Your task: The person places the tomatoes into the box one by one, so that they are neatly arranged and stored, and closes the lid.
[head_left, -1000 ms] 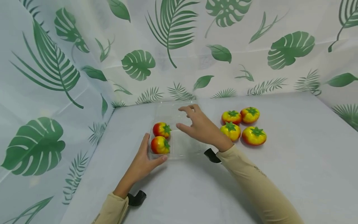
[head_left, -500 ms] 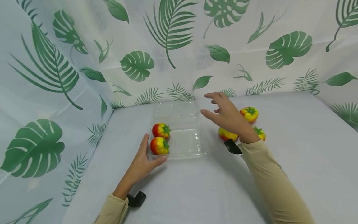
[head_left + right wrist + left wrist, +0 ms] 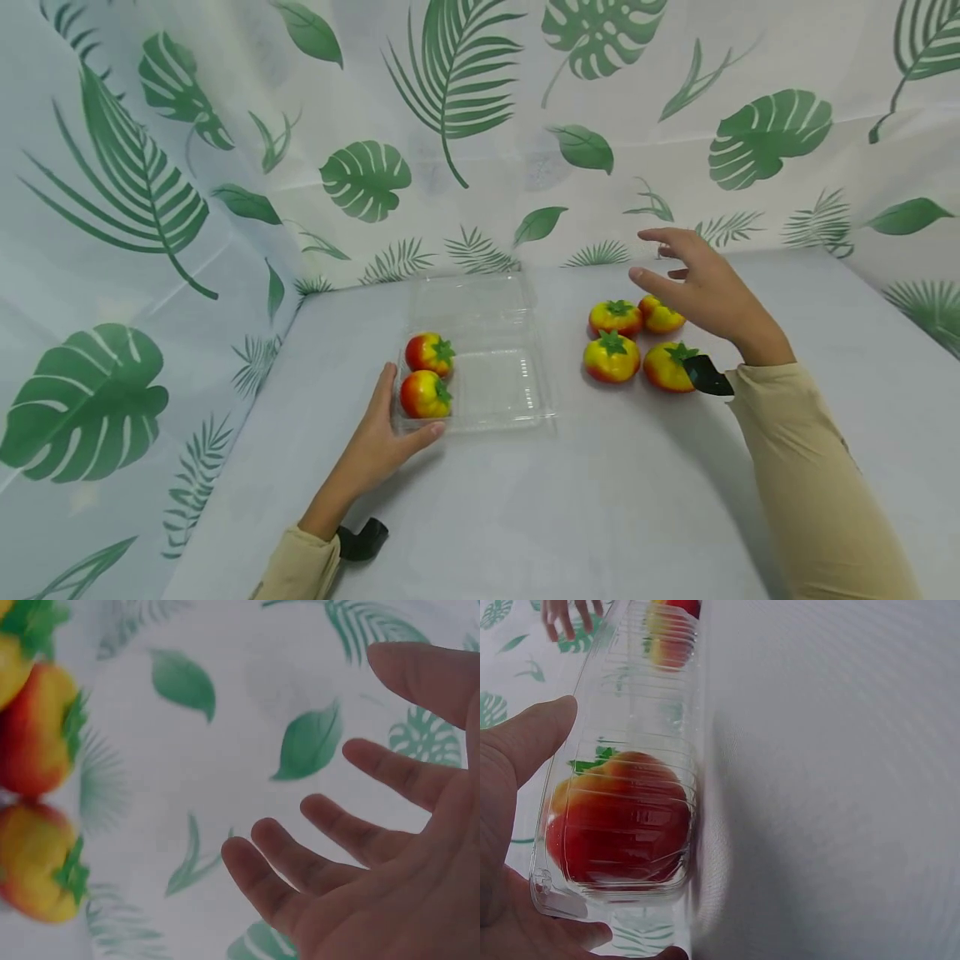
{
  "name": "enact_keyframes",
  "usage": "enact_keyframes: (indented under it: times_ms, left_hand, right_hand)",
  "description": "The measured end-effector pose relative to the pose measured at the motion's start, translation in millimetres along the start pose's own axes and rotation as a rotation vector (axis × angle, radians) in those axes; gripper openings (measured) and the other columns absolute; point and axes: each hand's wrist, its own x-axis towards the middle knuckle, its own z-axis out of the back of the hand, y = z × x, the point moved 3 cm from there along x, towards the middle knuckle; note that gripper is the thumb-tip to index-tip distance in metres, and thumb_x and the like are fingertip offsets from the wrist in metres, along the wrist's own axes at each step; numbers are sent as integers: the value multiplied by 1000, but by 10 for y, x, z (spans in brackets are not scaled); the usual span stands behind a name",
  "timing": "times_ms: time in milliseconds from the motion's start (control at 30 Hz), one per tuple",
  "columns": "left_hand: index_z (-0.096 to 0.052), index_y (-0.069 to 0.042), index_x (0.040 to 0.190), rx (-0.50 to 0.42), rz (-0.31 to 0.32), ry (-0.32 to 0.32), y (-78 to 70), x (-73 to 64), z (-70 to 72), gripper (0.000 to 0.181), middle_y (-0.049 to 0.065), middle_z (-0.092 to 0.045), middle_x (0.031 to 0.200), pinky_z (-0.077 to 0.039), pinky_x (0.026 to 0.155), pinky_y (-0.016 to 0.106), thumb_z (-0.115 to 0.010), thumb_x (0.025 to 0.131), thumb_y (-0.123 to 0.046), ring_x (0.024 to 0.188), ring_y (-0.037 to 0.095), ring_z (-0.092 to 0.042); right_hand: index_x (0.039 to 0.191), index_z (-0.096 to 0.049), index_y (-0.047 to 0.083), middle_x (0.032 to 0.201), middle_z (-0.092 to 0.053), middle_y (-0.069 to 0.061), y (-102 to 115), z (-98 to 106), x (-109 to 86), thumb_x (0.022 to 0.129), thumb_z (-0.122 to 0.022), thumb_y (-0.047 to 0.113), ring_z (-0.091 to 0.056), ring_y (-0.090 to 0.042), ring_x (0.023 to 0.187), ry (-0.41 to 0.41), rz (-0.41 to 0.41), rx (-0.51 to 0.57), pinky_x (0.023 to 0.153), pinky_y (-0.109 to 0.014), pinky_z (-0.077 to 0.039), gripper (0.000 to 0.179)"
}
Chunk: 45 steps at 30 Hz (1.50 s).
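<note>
A clear plastic clamshell container (image 3: 495,383) lies with its lid (image 3: 471,296) folded back. Along its left side sit two red-and-yellow tomatoes (image 3: 425,394), one behind the other, with green leafy tops. My left hand (image 3: 375,442) holds the container's near left corner, fingers along the left side and thumb at the front edge. In the left wrist view, a tomato (image 3: 626,817) shows through the ribbed wall. My right hand (image 3: 708,287) hovers above and right of a group of several loose tomatoes (image 3: 612,358), fingers spread and holding nothing.
A white cloth covers the table (image 3: 525,517). Behind and to the left hangs a white curtain (image 3: 495,200) printed with green leaves. Each wrist carries a black mount (image 3: 363,540) that sticks out over the table.
My right hand has moved right, from above the container to over the loose tomatoes, staying empty. My left hand keeps its place at the container's corner.
</note>
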Motion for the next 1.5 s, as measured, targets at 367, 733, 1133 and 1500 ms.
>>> enact_keyframes:
  times_ms: [367,733,1133,1500]
  left_hand:
    - [1,-5,172,4,2,-1,43,-51,19,120,13,-1,179,-15,128,54,-81,95,-48,163,37,-8]
    - [1,-6,172,0,0,2,65,-52,-1,119,13,0,179,-15,128,55,-80,95,-48,163,37,-7]
    - [1,-6,172,2,2,2,50,-23,1,120,12,0,179,-15,128,56,-80,95,-49,163,36,-8]
    - [1,-6,172,10,-8,4,47,17,11,120,12,1,179,-14,127,57,-80,95,-49,163,36,-7]
  right_hand:
    - [162,-41,6,169,-29,-26,-581,88,65,107,-67,32,-29,-56,148,171,-48,-69,115,-75,-32,66]
    - [161,-45,10,168,-29,-27,-939,62,163,106,-69,33,-31,-56,146,322,-93,-134,108,-80,-36,64]
    - [157,-51,7,162,-39,-30,-1158,-12,232,102,-74,29,-34,-55,145,401,-102,-166,112,-83,-26,64]
    - [159,-47,5,159,-39,-33,-1238,-73,256,98,-78,23,-35,-57,142,393,-114,-166,111,-82,-28,71]
